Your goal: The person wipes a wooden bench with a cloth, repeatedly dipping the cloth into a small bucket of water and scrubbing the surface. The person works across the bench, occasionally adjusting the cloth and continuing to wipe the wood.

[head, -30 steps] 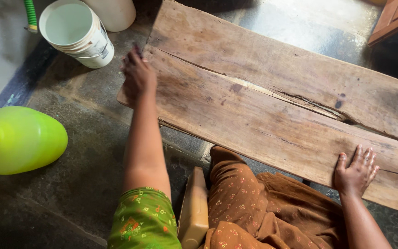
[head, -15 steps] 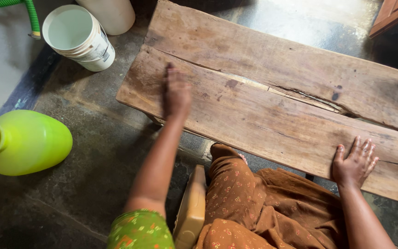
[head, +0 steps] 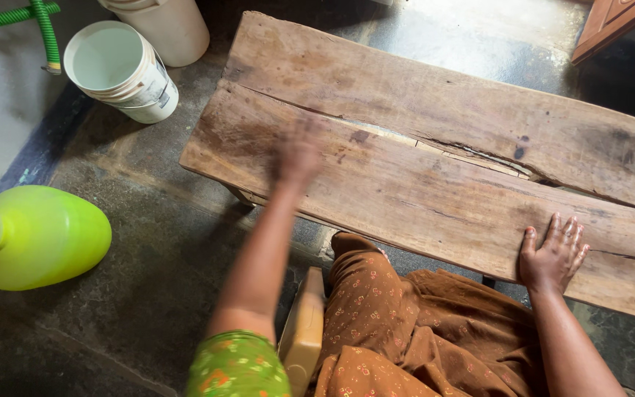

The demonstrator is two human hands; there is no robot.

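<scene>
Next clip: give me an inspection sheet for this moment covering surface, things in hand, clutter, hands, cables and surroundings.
Surface: dark stone floor, patchy and worn.
Things in hand: low wooden bench of weathered planks, with a long crack along its middle.
Clutter: white bucket tilted near the bench's left end; lime-green plastic pot on its side; tan block beside the person's knee.
Hands: left hand over the near plank, motion-blurred, contents cannot be told; right hand flat on the plank, fingers spread.
Cables: none; a green hose at top left.
Surroundings: wooden door corner at top right.
</scene>
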